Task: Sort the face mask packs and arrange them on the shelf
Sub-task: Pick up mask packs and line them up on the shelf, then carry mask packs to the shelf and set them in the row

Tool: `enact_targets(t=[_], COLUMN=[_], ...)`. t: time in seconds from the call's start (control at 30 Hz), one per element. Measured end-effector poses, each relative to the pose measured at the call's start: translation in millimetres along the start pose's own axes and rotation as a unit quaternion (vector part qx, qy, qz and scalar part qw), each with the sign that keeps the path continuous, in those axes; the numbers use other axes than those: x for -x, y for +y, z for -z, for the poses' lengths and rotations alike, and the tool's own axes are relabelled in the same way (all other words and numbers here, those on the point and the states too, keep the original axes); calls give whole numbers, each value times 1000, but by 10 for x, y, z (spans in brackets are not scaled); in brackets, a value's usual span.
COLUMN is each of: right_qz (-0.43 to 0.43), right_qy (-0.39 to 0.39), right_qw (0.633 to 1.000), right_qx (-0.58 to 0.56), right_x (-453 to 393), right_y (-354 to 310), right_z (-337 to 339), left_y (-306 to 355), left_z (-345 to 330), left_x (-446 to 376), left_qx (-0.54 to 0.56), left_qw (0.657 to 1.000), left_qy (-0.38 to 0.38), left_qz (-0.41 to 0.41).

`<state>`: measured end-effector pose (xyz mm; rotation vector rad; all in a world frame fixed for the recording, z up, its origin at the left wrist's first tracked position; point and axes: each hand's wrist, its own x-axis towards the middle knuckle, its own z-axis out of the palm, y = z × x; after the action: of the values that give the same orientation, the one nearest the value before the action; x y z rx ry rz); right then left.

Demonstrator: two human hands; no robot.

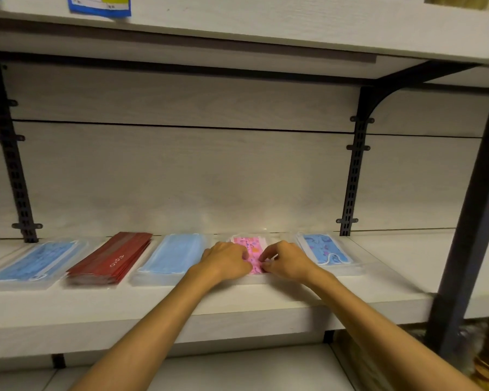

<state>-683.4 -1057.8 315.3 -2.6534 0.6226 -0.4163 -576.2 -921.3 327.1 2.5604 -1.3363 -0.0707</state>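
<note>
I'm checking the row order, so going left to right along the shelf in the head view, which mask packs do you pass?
Blue patterned pack → red pack → plain blue pack → pink pack, under both hands → blue printed pack.

A pale, wood-grain shelf (294, 294) runs across at about waist height, held up by black slotted uprights and a curved bracket against a matching back panel. Five face mask packs lie flat on it in a row, each in clear wrap and angled a little. From the left: a blue patterned pack (33, 262), a stack of red packs (110, 259) just beside it, a plain light blue pack (172, 253), then a pink patterned pack (251, 249) partly covered by both hands, and a second blue patterned pack (323, 249) on the right. Right of that, the board shows bare pale wood up to the dark post.
</note>
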Motion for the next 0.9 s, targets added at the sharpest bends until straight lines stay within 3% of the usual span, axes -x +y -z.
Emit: enact_targets(t=[0.17,0.27,0.4,0.6,0.9], right_qz=[27,25,9,-98,-224], right_qy=[43,84,101,61,-43], right_qw=[998,996,993,993,973], right_qx=[-22,-35,-62,-16,-28], right_x=[11,30,41,-21,-160], right_y=[38,202,590,1258,1562], right_z=[134,296,613,911,914], left_y=[8,151,512,1041,1481], left_z=[35,75,78,-130,-381], left_x=[-62,-82,-160,-382,-696], left_qx=[-28,-61,0,31,74], left_qw=[1000,995,985,992,994], left_qy=[7,78,171,124,47], left_qz=[-2,-13,-23,13,71])
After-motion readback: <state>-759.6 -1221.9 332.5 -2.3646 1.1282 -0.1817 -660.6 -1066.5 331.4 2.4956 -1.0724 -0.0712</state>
